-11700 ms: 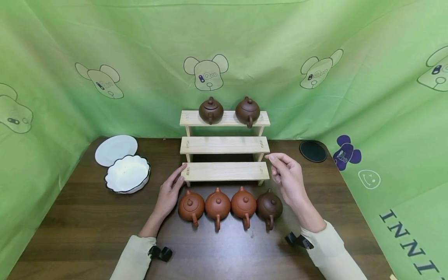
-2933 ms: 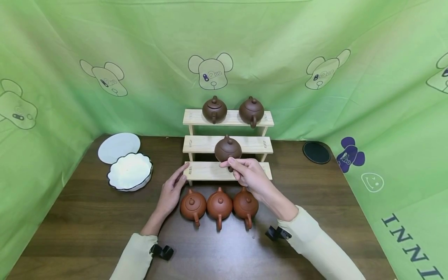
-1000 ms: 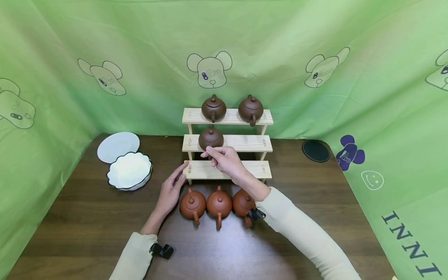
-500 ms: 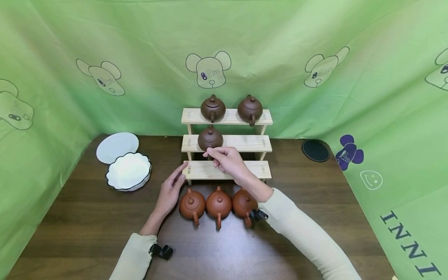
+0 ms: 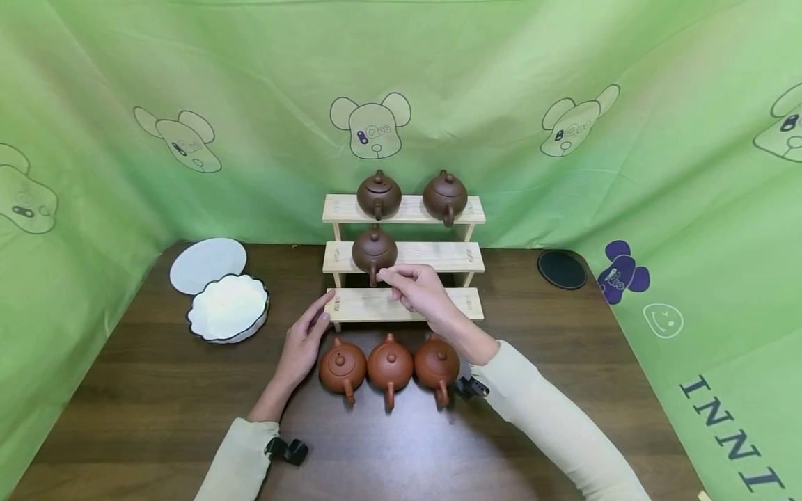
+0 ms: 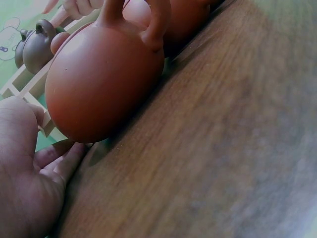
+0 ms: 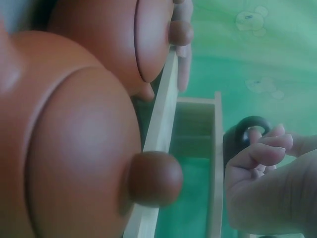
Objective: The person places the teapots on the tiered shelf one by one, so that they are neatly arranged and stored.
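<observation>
On the left of the middle step of a wooden tiered stand (image 5: 441,257) sits a dark brown teapot (image 5: 374,249), handle toward me. My right hand (image 5: 422,296) is just right of that handle, thumb and fingers loosely bent. In the right wrist view the handle (image 7: 246,130) shows beside the fingertips, no longer gripped. My left hand (image 5: 303,348) rests with extended fingers against the left end of the lowest step. Three reddish-brown teapots stand in a row before the stand: a left one (image 5: 342,367), a middle one (image 5: 390,364) and a right one (image 5: 436,362).
Two more dark teapots, a left one (image 5: 379,195) and a right one (image 5: 445,195), stand on the top step. At the left are a white plate (image 5: 207,266) and a scalloped white bowl (image 5: 228,309). A black round coaster (image 5: 562,269) lies far right. Green cloth hangs behind.
The dark teapot from the right end of the front row now stands on the middle step, slid left there. My right hand has just come off its handle rightward. My left hand stays put.
</observation>
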Demonstrator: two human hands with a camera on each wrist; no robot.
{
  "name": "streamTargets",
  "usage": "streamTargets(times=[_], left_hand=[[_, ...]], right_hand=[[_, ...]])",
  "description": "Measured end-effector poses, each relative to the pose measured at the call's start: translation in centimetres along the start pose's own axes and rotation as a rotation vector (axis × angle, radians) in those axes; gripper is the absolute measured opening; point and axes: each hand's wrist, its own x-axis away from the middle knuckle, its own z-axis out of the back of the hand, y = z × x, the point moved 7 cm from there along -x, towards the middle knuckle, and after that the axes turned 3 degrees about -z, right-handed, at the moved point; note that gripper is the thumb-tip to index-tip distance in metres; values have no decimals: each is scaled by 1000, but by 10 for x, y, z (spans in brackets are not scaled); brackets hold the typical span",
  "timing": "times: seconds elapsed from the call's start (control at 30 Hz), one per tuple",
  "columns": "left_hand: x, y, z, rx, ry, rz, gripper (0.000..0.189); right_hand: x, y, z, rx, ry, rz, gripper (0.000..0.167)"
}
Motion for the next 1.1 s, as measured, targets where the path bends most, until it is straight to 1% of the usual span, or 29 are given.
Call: streamTargets(times=[0.1,0.17,0.2,0.27,0.33,0.4,0.43,0.47,0.5,0.53,0.63,0.7,0.77,0.83,0.87,0.9,1.03,1.1], left_hand=[[-1,-11,0,-23,-1,4,45],[-1,-11,0,-32,1,2,44],[0,-7,0,-28,5,8,44],[0,-1,0,-24,10,-14,45],[1,4,-1,-10,10,-18,45],[1,7,-1,-4,10,-24,45],[1,9,-1,-7,9,-6,45],[1,10,-1,-10,9,12,45],[1,7,0,-10,3,24,44],[1,4,0,-21,-5,24,45],[1,4,0,-16,-1,30,44],[1,2,0,-11,9,-15,44],[2,14,0,0,20,-23,44],[2,12,0,-3,28,-40,43],[2,14,0,-9,28,-32,44],[2,13,0,-7,28,-43,44],[1,3,1,-23,25,-30,44],[1,2,1,-22,23,-31,44]], right_hand=[[6,-1,4,17,-10,13,23],[10,-3,7,22,-10,29,23],[13,-4,8,22,-8,38,23],[18,-6,11,18,-2,57,22],[24,-7,14,15,7,73,22],[29,-7,16,15,13,85,23],[31,-6,17,16,12,93,25],[34,-6,17,19,11,97,25],[36,-5,18,24,9,100,25],[39,-4,18,23,7,101,26],[47,-1,17,21,3,106,28],[53,2,18,24,21,108,28],[59,4,20,25,40,117,27],[64,5,24,33,59,130,26],[67,6,25,37,67,136,25],[70,6,27,38,71,144,25],[77,6,32,37,79,162,24],[80,7,35,37,86,164,24]])
